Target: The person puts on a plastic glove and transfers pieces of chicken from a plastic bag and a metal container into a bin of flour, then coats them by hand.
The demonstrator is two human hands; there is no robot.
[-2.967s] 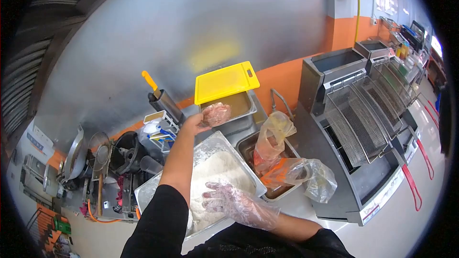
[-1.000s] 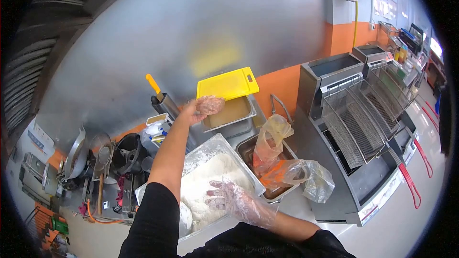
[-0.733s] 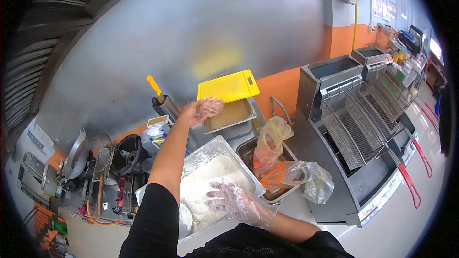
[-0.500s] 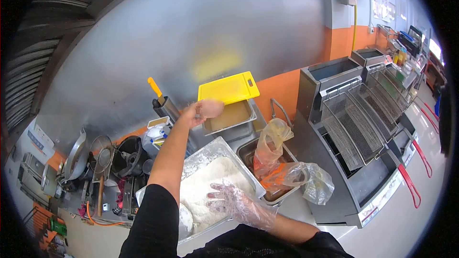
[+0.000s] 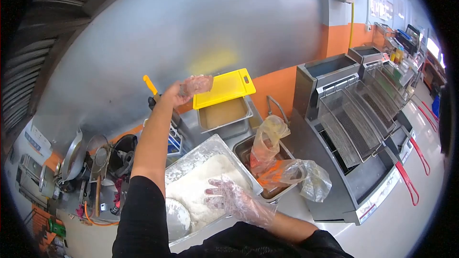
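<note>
My left hand [image 5: 179,95], bare, is raised in front of the metal wall with its fingers closed on a pinkish, see-through item [image 5: 197,85], perhaps a bowl. That item overlaps the left edge of a yellow cutting board [image 5: 224,90], which lies across a metal pan of tan liquid [image 5: 224,113]. In a clear plastic glove dusted with white, my right hand [image 5: 234,199] hovers over a metal tray [image 5: 178,168] of white powder [image 5: 203,181], fingers spread and holding nothing. A round metal bowl [image 5: 177,220] sits in the powder at the tray's near left.
Right of the tray, a metal pan [image 5: 244,149] holds plastic bags [image 5: 275,162]. Fryers with wire baskets [image 5: 346,119] and red handles stand at the right. A yellow-handled tool [image 5: 149,85] stands behind my left arm. Pans and strainers [image 5: 99,157] crowd the left.
My left hand has moved up and left with the pinkish item, from the board's lower edge to its left side. My right hand stays over the powder, fingers still spread.
</note>
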